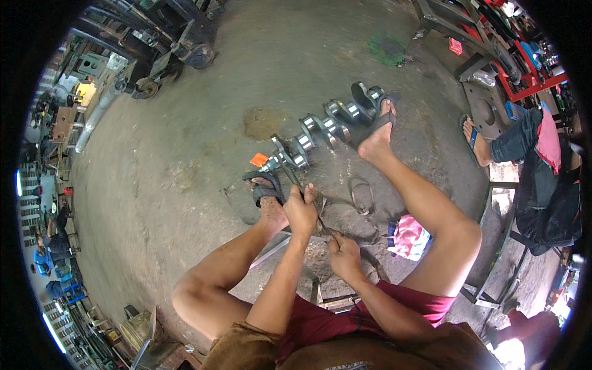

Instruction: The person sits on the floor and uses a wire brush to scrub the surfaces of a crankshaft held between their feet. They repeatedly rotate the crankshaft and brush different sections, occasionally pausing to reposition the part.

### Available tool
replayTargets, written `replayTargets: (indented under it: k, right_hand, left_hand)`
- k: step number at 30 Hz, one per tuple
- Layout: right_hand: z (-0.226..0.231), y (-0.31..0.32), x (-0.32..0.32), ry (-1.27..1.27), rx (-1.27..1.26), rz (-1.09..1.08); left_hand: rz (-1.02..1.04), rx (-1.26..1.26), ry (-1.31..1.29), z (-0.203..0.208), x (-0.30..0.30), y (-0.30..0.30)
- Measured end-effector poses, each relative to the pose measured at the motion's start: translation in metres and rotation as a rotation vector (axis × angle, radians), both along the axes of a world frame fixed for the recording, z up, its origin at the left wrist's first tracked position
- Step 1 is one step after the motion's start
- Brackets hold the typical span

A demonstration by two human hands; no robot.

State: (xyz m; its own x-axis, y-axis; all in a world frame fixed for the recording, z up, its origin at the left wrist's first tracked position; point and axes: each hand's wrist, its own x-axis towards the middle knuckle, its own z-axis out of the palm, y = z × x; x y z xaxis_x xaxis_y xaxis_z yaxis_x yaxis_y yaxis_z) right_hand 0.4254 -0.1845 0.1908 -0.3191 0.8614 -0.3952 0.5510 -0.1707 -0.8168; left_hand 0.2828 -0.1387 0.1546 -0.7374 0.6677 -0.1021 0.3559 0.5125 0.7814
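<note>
A shiny steel crankshaft [320, 131] lies slantwise on the floor in front of me. My sandalled feet are at its two ends. My left hand [301, 209] is closed around a long, thin dark strip [289, 173] that reaches up to the crankshaft's near-left part. I cannot tell whether it is a strap or a bar. Lower and to the right, my right hand [344, 256] closes on what looks like the same strip, which runs between both hands. An orange tag [259, 160] sits by the crankshaft's left end.
A dark loop [362, 196] and a pink-and-white cloth [409, 237] lie on the floor near my right leg. Wheeled equipment [198, 55] stands at the far left. Another person's sandalled foot [477, 142] is at the right, below a metal rack. Green netting [387, 49] lies farther off.
</note>
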Motion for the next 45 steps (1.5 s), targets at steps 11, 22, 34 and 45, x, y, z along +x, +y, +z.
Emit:
replayTargets:
  k: [11, 22, 34, 45]
  right_hand:
    - [0.055, -0.046, 0.09, -0.126, -0.229, 0.029]
    - [-0.112, 0.043, -0.067, 0.155, -0.013, 0.07]
    - [-0.039, 0.021, -0.016, 0.055, -0.07, 0.023]
    - [0.034, -0.025, 0.054, -0.154, -0.144, 0.103]
  left_hand:
    - [0.025, -0.085, -0.262, -0.084, -0.083, 0.042]
    - [0.1, 0.168, -0.36, 0.114, 0.001, -0.011]
    - [0.02, -0.083, -0.055, 0.041, 0.024, -0.007]
    - [0.071, 0.047, -0.123, -0.079, -0.035, 0.006]
